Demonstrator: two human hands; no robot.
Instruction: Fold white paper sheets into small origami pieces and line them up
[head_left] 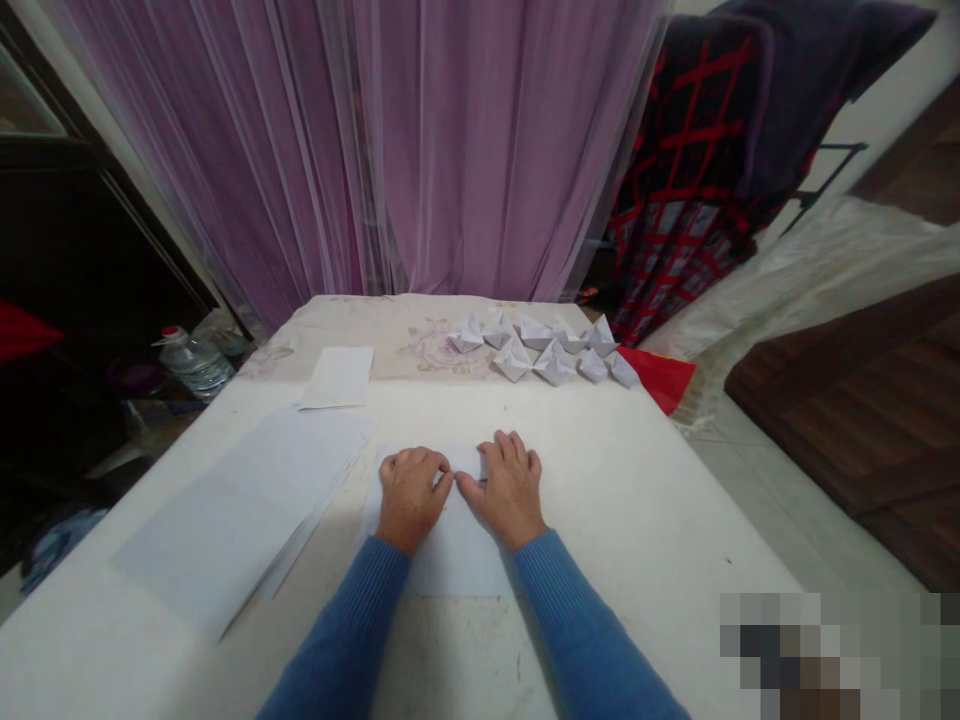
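A white sheet of paper [461, 560] lies flat on the white table, under both of my hands. My left hand [412, 497] rests on its upper left part, fingers curled and thumb tip close to the forefinger at the paper. Beside it, my right hand [511, 487] lies on the upper right part, its fingers stretched forward and its thumb apart, pointing toward the left thumb. The two thumb tips nearly meet near the sheet's upper middle. Any fold beneath the fingers is hidden.
A stack of white paper [247, 500] lies to the left, with a smaller folded paper [339, 377] behind it. Several folded paper boats [555, 362] stand at the back right near a red piece [660, 377]. A plastic bottle [196, 362] stands beyond the table's left edge.
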